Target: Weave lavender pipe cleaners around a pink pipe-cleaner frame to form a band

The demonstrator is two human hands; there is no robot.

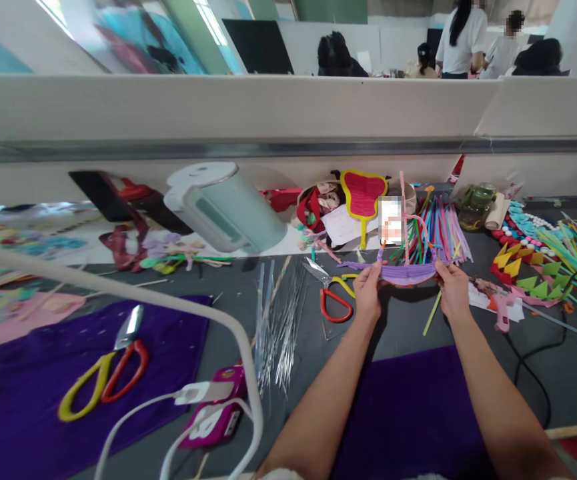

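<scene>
Between my two hands is a purple craft piece of fuzzy pipe cleaners [408, 273], curved like a shallow boat, with a pink upright stem [403, 227] rising from it. My left hand [368, 293] pinches its left end. At the right end, my right hand [452, 290] grips it with thumb and fingers. Just left of my left hand lie red-and-yellow-handled scissors [337, 303] on the grey table [318, 373]. Behind the piece is a bundle of coloured pipe cleaners [443, 230]. A pink glue gun [503, 310] lies right of my right hand.
A purple cloth [418, 413] lies beneath my forearms. Thin wires [288, 340], a magenta phone [218, 413] with a white cable and second scissors [118, 367] lie leftward. A pale green kettle [228, 207] and a red-and-yellow fan shape [364, 193] stand near the partition [268, 107]; people are beyond.
</scene>
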